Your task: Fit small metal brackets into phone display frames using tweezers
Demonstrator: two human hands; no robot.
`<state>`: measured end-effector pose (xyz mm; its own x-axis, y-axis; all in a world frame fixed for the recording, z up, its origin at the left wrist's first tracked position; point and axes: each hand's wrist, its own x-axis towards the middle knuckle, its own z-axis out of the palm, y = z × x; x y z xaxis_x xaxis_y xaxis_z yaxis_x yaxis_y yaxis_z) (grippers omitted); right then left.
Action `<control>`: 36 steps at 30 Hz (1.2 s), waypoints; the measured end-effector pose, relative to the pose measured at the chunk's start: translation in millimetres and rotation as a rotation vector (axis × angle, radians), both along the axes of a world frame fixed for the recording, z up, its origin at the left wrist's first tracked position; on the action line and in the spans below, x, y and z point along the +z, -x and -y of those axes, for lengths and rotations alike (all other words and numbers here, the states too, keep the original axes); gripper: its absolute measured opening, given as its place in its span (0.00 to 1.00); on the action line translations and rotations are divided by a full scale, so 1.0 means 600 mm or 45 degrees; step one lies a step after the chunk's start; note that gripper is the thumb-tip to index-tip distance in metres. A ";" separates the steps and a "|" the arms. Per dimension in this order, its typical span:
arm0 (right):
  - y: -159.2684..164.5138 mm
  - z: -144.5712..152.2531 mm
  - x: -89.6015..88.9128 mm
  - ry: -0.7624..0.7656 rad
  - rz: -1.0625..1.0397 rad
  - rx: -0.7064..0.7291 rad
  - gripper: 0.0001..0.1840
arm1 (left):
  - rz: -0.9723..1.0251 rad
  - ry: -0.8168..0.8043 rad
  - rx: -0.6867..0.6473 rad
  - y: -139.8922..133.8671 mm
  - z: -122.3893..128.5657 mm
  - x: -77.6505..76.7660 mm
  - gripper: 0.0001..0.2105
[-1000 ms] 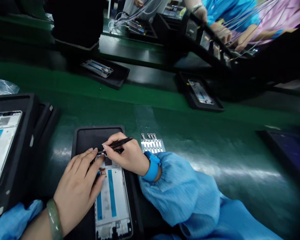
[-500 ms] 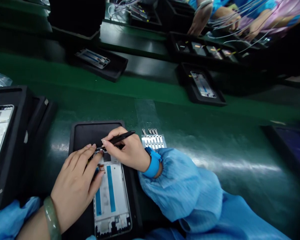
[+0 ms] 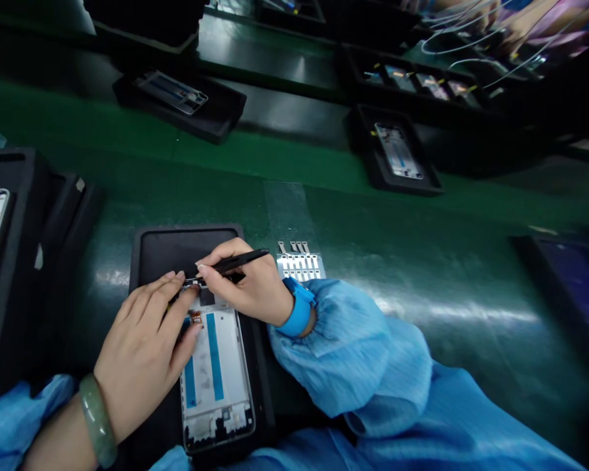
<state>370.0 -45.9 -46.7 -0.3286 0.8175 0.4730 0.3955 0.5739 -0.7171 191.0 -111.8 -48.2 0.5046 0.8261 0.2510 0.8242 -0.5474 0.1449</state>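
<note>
A silver phone mid-frame (image 3: 233, 360) with two blue adhesive strips lies in a black foam tray (image 3: 186, 247) in front of me. My left hand (image 3: 140, 347) rests over its upper left part, fingers stretched out, the fingertips touching the top edge. By the left thumb shows a small orange flex cable (image 3: 195, 318). My right hand (image 3: 255, 288) pinches a slim black tool that looks like tweezers (image 3: 240, 260); its point is at the frame's top edge, where the fingers partly hide it. Just beyond the right wrist lies a sheet of small silver stickers (image 3: 299, 265).
Stacked black trays (image 3: 24, 216) with another phone frame stand at the left. Farther back are a tray with a frame (image 3: 171, 91), one more frame (image 3: 397, 150) in its tray, and a long tray of phones (image 3: 434, 85). A co-worker's hands and white cables show at top right.
The whole view has shifted slightly, so the workpiece and hands sit a little higher and farther left. Both hands keep nearly the same place on the phone frame. A co-worker's arm has left the view.
</note>
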 end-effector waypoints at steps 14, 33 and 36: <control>0.002 0.000 -0.005 0.080 -0.129 -0.013 0.06 | -0.020 -0.025 -0.011 0.003 -0.003 0.000 0.19; -0.064 -0.075 0.041 0.074 0.804 -0.183 0.17 | 0.010 -0.080 -0.064 0.008 -0.005 -0.007 0.13; -0.047 -0.083 0.025 0.179 0.933 -0.092 0.17 | 0.041 -0.013 -0.065 0.011 -0.004 -0.004 0.12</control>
<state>398.0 3.7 -31.7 -0.4627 0.8855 0.0426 0.8332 0.4508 -0.3201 184.4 -109.2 -50.8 0.5377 0.7965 0.2765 0.7900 -0.5905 0.1650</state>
